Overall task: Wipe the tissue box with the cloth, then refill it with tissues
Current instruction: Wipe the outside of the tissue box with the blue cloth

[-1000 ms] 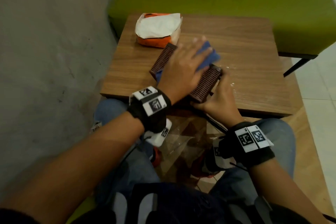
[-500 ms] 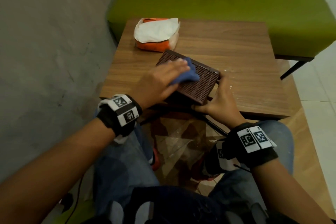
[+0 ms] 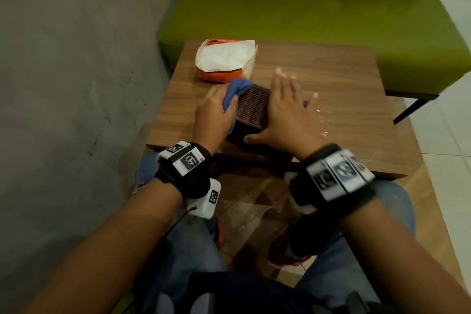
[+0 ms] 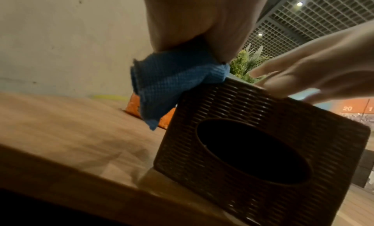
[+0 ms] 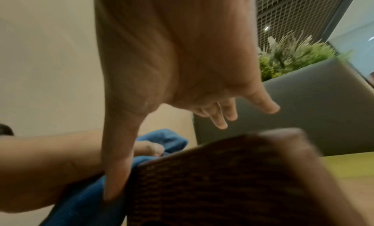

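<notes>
- left hand as i see it: fingers curled round the blue cloth, pressing it against the left side of the tissue box.
- right hand lies spread on top of the box, fingers straight, thumb at the near edge.
- box stands on its side near the table's front edge, oval opening facing me.
- orange tissue pack sits just behind it.

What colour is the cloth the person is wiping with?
The cloth is blue, clearest in the left wrist view, gripped by the left hand.
</notes>
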